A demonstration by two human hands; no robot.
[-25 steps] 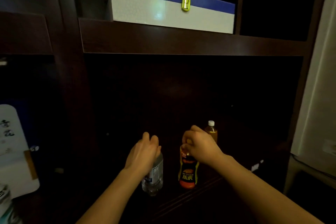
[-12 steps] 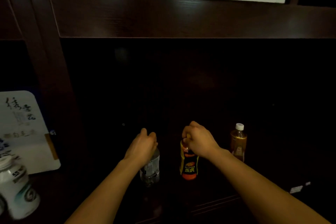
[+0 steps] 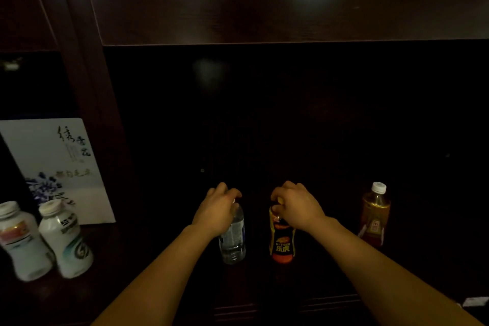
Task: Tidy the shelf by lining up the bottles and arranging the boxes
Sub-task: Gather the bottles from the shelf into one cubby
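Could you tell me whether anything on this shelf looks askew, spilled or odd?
Nothing looks spilled or toppled. The tea bottle stands apart, right of the water bottle in the left hand and the energy drink bottle in the right hand, so spacing is uneven.

Dark brown wooden shelf (image 3: 264, 13); clear plastic water bottle (image 3: 232, 241), blue-and-white label; yellow, black and orange drink bottle (image 3: 282, 243); amber tea bottle (image 3: 375, 213), white cap; grey-swirled white plastic bottle (image 3: 64, 239); red-banded white plastic bottle (image 3: 23, 243). White card box (image 3: 60, 167) bears blue flowers, black calligraphy.

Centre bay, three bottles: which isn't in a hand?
The amber white-capped bottle, far right; the left hand grips the clear bottle, the right hand the orange-black bottle.
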